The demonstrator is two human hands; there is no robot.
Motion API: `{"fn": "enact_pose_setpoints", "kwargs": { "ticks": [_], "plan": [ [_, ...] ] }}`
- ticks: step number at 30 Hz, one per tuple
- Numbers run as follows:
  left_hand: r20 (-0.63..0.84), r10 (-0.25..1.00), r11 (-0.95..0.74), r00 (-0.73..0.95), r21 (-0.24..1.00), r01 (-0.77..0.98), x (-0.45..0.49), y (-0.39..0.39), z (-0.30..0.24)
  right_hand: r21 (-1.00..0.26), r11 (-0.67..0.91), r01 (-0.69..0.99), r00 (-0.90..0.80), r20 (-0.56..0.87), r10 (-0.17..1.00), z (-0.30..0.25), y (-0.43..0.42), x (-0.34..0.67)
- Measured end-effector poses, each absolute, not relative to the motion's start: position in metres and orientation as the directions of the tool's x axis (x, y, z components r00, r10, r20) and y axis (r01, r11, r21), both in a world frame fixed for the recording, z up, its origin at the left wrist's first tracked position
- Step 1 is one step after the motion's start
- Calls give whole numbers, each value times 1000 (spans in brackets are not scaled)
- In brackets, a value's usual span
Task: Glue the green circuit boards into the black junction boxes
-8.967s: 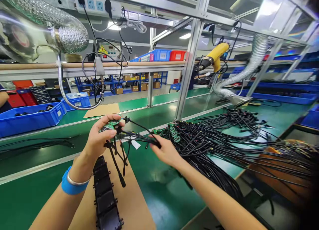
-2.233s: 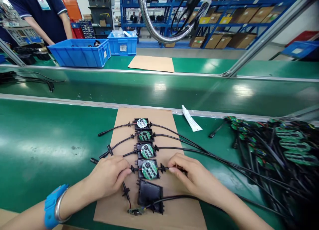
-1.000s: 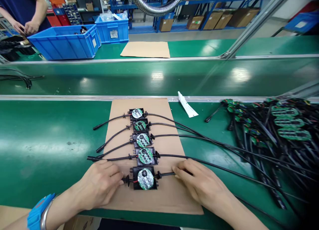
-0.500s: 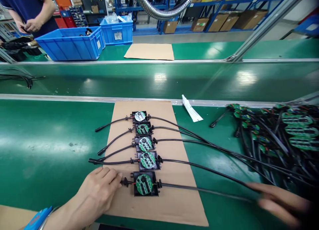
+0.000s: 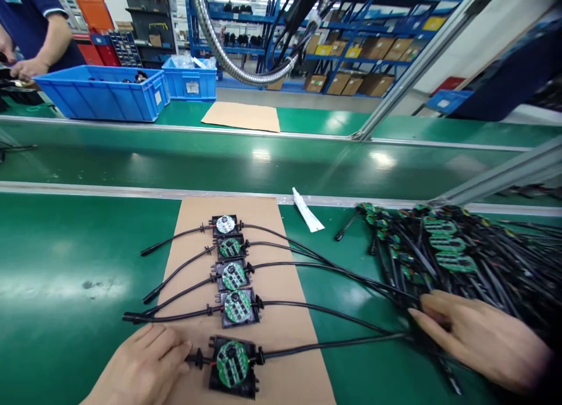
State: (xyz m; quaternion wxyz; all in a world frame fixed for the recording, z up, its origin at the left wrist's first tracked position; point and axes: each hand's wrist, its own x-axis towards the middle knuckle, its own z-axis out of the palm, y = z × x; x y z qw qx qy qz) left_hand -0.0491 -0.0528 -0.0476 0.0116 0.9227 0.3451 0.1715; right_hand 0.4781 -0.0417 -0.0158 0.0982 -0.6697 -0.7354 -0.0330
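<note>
Nearest case (image 5: 249, 387): lies on cardboard (image 5: 317, 390) at the six o'clock end of the five-case row (image 5: 233, 274), under circuit board (image 5: 232, 364).
Long axis: runs roughly nine to three o'clock, short lead (image 5: 198, 359) to long cable (image 5: 325, 345).
Left hand (image 5: 147, 364): pinched on short lead; nearer, just beside nearest case at nine o'clock.
Right hand (image 5: 476, 335): curled at bunched cables (image 5: 381, 286), well apart from nearest case toward three o'clock; cannot tell whether clamped.

Short black cable (image 5: 192, 358) of the nearest black rectangular plastic housing (image 5: 246, 386) is pinched by the left hand (image 5: 149, 364) | long black cables (image 5: 333, 342) are touched by the right hand (image 5: 478, 340) | five such housings, bearing round circuit boards (image 5: 232, 364), are lined up on tan cardboard (image 5: 281, 328) | crumpled white tube (image 5: 308, 210) is laid beside it
</note>
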Motion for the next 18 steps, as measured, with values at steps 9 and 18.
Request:
{"fn": "enact_pose_setpoints", "kwargs": {
  "ticks": [9, 18],
  "plan": [
    [52, 678, -691, 733, 384, 612, -24, -47, -20, -453, 609, 651, -678, 12, 735, -11, -48, 284],
    [-13, 680, -654, 733, 440, 615, -10, -51, -32, -437, 654, 617, -677, 128, 725, -38, -71, 267]
  ]
}}
